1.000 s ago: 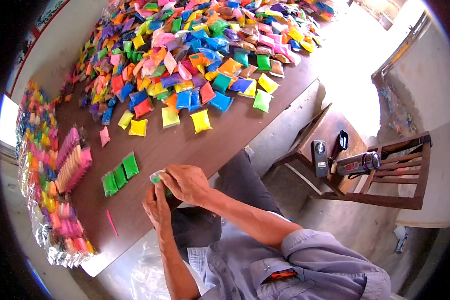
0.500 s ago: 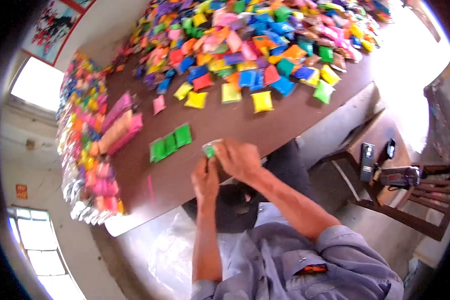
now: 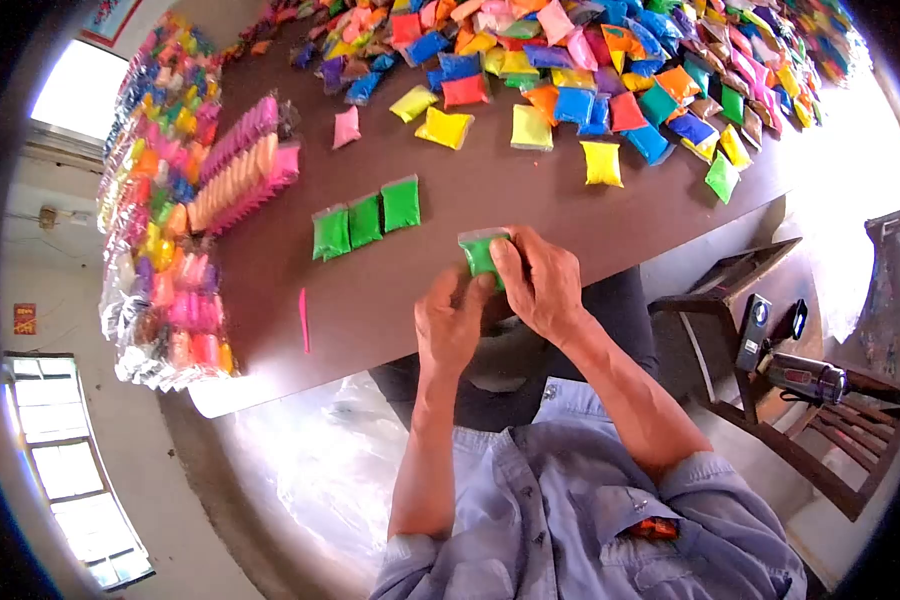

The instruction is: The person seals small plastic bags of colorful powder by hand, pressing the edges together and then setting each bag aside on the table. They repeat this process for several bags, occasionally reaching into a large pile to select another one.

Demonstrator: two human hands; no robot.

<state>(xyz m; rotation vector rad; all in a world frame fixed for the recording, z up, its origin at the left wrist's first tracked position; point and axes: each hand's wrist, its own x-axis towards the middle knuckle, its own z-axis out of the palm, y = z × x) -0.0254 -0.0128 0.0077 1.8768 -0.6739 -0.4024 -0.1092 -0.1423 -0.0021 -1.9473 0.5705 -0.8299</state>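
Observation:
Both hands meet over the near edge of a brown table (image 3: 390,290). My left hand (image 3: 450,325) and my right hand (image 3: 538,280) together grip a small green packet (image 3: 480,252) in clear plastic, held just above the tabletop. Three more green packets (image 3: 365,220) lie in a row to the left of the hands. Beyond them a big heap of coloured packets (image 3: 610,70) covers the far part of the table, with yellow ones nearest.
Large clear bags filled with coloured packets (image 3: 160,220) lie along the table's left end, with pink and orange rows (image 3: 235,170) beside them. A thin pink strip (image 3: 304,320) lies near the edge. A wooden chair (image 3: 790,390) at right holds a phone and a flask.
The view has swung, so the table now sits higher and more to the left in frame. The hands stay together on the green packet, which shows more fully now.

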